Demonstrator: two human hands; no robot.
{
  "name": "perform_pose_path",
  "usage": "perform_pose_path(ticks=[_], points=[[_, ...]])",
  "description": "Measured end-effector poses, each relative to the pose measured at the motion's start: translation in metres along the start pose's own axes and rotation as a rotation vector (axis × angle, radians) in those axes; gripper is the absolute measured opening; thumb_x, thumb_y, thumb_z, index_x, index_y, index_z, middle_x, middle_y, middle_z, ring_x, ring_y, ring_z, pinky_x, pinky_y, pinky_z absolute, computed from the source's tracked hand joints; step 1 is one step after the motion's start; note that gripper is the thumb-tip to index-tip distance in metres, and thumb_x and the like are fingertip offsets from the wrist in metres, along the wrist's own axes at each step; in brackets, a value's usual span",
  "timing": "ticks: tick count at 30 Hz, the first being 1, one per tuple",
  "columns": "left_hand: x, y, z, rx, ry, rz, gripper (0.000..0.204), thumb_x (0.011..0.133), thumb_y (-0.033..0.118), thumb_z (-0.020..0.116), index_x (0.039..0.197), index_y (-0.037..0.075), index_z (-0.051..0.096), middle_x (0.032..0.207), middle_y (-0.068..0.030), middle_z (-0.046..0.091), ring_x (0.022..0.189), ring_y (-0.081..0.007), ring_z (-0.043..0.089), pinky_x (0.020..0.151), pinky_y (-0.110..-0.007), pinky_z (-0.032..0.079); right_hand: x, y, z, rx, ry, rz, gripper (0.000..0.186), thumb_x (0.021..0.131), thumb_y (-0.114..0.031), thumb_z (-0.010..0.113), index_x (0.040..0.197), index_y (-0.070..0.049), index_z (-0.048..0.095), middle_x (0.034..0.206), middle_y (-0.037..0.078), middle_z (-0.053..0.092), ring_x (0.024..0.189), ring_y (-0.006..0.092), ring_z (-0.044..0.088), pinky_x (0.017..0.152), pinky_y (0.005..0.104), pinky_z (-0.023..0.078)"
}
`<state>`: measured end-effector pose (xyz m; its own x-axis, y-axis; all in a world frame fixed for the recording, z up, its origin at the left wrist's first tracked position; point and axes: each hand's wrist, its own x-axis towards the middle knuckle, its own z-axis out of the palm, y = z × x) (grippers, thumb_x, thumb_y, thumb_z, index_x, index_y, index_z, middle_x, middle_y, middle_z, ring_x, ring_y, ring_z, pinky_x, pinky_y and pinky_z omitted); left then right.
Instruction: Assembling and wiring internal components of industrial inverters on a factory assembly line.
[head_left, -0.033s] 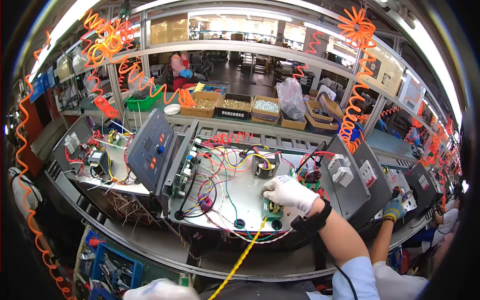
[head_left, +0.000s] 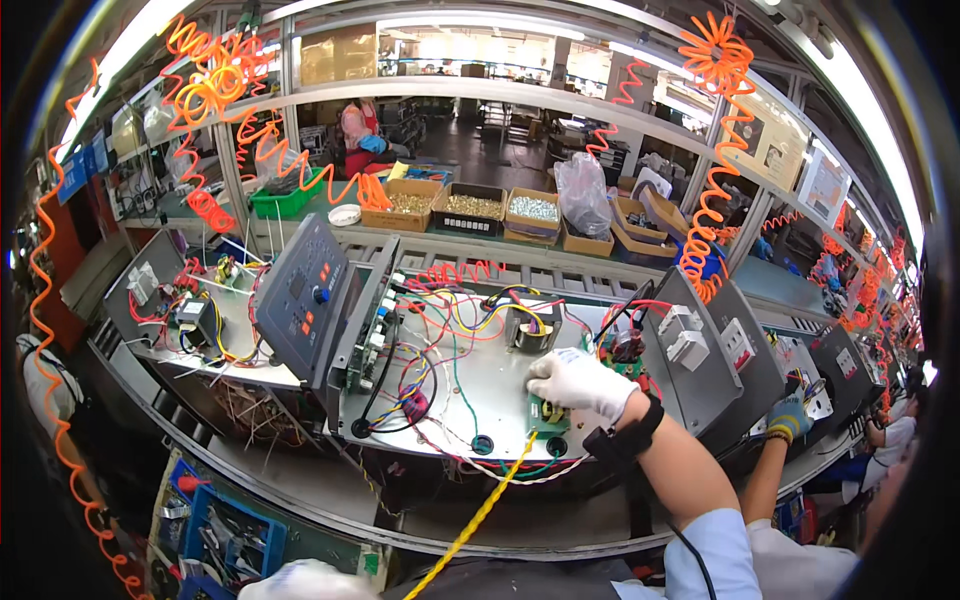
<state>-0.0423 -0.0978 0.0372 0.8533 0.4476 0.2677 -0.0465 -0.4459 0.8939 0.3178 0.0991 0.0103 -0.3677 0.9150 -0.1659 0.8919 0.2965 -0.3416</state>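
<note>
In a white glove, my right hand (head_left: 575, 380) has its fingers pinched together over a small green circuit board (head_left: 550, 422) on an open metal chassis (head_left: 465, 370); what they grip is hidden. Twisted yellow wire (head_left: 490, 500) runs from the board down past my gloved left hand (head_left: 305, 585), which is blurred and cut off at the bottom edge. Coloured wires, a transformer (head_left: 532, 330) and a grey front plate with a board (head_left: 365, 335) surround the work. A black wrist strap (head_left: 625, 440) with a cord is on my right wrist.
Similar units (head_left: 200, 325) line the roller conveyor on both sides. A co-worker's gloved hand (head_left: 790, 418) works at the right. Parts boxes (head_left: 532, 225) and a green bin (head_left: 275, 205) sit behind; orange coiled hoses (head_left: 720, 150) hang overhead. A blue tool tray (head_left: 235, 530) is at lower left.
My left hand has shifted slightly to the left, along with the lower part of the yellow wire. My right hand stays at the green board.
</note>
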Motion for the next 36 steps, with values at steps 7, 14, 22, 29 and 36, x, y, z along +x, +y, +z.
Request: perform_pose_path(ticks=[7,14,22,29,36], points=[[-0.035,0.003,-0.001,0.061,0.606,-0.117,0.020,0.071,0.006,0.072,0.088,-0.002,0.066,0.077,-0.0149,0.063,0.064,-0.0213,0.059,0.057,-0.028,0.045,0.000,-0.020,-0.008,0.018,-0.008,0.116,0.036,0.087,-0.037,0.057,0.088,-0.003,0.068,0.079,0.019,0.066,0.079,0.0312,0.066,0.071,0.0406,0.049],[-0.026,-0.034,-0.031,-0.010,1.069,-0.177,0.015,0.073,0.009,0.072,0.074,-0.004,0.066,0.069,-0.0108,0.062,0.057,-0.0151,0.057,0.050,-0.027,0.043,0.000,-0.025,0.003,-0.191,0.113,-0.062,0.035,0.085,-0.039,0.059,0.087,-0.005,0.067,0.080,0.017,0.067,0.078,0.0340,0.066,0.070,0.0431,0.051],[0.031,-0.025,-0.058,0.205,0.976,-0.166,0.022,0.080,-0.002,0.069,0.101,-0.002,0.063,0.089,-0.0084,0.067,0.075,-0.0091,0.062,0.064,-0.021,0.050,-0.018,-0.169,0.029,0.737,0.065,-0.758,0.035,0.100,-0.030,0.047,0.112,0.001,0.057,0.091,0.013,0.062,0.085,0.0236,0.063,0.076,0.0354,0.049],[0.039,-0.051,-0.056,0.560,0.801,-0.109,0.041,0.072,-0.002,0.077,0.111,0.002,0.063,0.098,-0.0118,0.070,0.081,-0.0154,0.069,0.069,-0.026,0.054,-0.007,-0.160,0.041,1.154,-0.329,-0.250,0.022,0.095,-0.020,0.056,0.101,0.000,0.062,0.078,-0.001,0.059,0.074,0.0062,0.056,0.067,0.0237,0.045],[0.068,-0.064,-0.062,0.419,0.939,-0.134,0.014,0.081,-0.007,0.058,0.091,0.000,0.065,0.095,-0.0138,0.069,0.073,-0.0107,0.064,0.062,-0.023,0.050,-0.008,-0.078,0.050,1.685,0.253,-0.129,0.021,0.094,-0.020,0.059,0.102,-0.001,0.062,0.072,-0.002,0.055,0.056,0.0016,0.042,0.049,0.0168,0.033]])
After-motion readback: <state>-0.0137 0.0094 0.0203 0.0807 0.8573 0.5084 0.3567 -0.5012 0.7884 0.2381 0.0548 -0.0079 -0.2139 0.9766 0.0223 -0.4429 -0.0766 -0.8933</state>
